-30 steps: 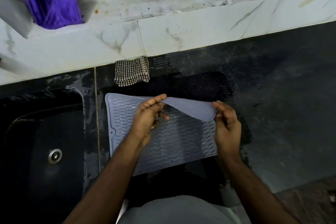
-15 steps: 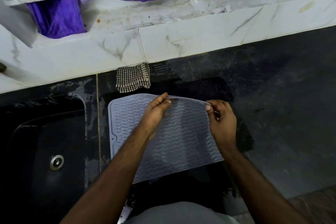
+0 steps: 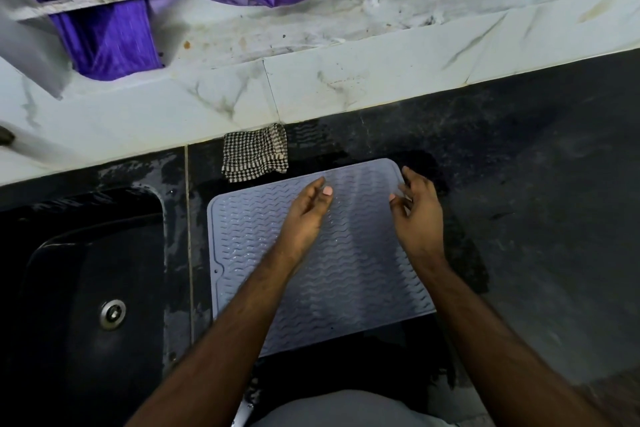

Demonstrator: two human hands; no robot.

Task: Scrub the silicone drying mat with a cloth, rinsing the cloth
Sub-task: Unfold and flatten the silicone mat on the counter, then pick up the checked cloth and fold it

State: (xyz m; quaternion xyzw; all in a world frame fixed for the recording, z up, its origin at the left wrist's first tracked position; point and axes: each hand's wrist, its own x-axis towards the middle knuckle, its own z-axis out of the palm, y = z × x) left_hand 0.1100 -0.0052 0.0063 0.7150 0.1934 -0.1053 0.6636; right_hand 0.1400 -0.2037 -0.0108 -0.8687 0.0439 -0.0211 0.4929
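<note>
Lying flat on the dark tabletop (image 3: 519,166) beside the sink (image 3: 86,270), mat (image 3: 346,270) is ribbed. Left hand (image 3: 304,218) and right hand (image 3: 419,215) hover, fingers loosely apart, empty. Recommend fetching checked cloth (image 3: 254,158), scrubbing along ribs.

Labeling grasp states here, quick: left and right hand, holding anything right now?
Left hand: open, fingers relaxed over the silicone mat, holding nothing.
Right hand: open, fingers loose above the mat's far right corner, holding nothing.

ribbed matt mat (image 3: 353,274), woven checked cloth (image 3: 254,158)
</note>
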